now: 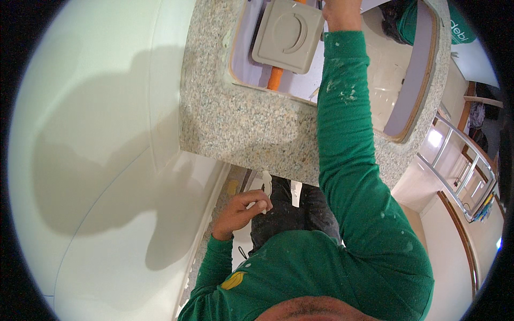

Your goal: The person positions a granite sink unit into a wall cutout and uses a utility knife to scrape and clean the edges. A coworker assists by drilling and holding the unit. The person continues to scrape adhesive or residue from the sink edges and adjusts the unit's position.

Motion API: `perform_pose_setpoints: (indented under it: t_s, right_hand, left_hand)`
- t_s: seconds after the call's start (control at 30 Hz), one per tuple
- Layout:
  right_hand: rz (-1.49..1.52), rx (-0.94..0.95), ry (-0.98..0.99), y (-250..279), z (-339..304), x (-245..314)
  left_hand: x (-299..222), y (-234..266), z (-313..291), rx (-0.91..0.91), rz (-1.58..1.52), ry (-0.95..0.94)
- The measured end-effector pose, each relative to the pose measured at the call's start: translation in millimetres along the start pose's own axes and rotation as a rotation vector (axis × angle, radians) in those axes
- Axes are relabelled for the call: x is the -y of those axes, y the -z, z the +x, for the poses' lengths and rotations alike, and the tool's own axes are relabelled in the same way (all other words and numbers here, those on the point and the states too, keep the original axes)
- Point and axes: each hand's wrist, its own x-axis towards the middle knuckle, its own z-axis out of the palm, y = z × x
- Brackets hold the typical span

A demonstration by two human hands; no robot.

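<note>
My right arm, in a green sleeve with white smears, stretches up across a speckled stone countertop. At the top edge my right hand is cut off, and its fingers are mostly out of view. Just left of it, a grey-beige square plastic piece with a curved groove lies over an orange bar, inside an opening in the countertop. Lower down, my left hand is bent in front of my body, closed, thumb against curled fingers. A small pale bit shows at its fingertips, too small to name.
A smooth pale wall rises close on the left, carrying my shadow. A second rounded opening with a wooden edge lies right of my arm. Farther right stand a metal ladder and a white panel with a brown edge. Green fabric shows top right.
</note>
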Motion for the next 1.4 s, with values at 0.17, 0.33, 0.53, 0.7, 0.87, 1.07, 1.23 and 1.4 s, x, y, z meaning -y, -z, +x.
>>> perform_pose_setpoints:
  t_s: [0.17,0.33,0.53,0.7,0.87,1.07,1.23,1.4]
  right_hand:
    - [-0.005,-0.001,0.050,4.3,9.3,-11.1]
    - [0.020,0.003,-0.038,1.4,3.7,-3.7]
    - [0.015,0.010,-0.010,2.3,4.1,-4.0]
    - [-0.031,0.005,-0.017,3.7,3.4,-1.7]
    - [-0.202,-0.023,0.212,16.5,34.8,-41.3]
    - [-0.049,0.045,0.018,-1.7,3.9,-6.9]
    - [-0.046,0.092,0.045,1.8,-3.0,-2.6]
    - [-0.079,0.031,0.080,-1.9,17.6,-25.5]
  left_hand:
    - [1.9,-11.1,19.7,0.036,0.204,0.076]
    - [12.8,-22.7,30.0,0.043,0.370,0.038]
    - [1.8,-39.1,37.4,-0.155,0.517,-0.148]
    - [-75.1,-6.0,26.9,0.027,0.465,-0.193]
    - [-130.6,41.5,68.0,-0.542,0.972,-0.593]
    - [-125.9,68.5,117.9,-0.697,1.346,-0.552]
    - [-103.1,66.6,114.5,-0.711,1.267,-0.614]
    - [-112.9,73.1,123.4,-0.841,1.233,-0.667]
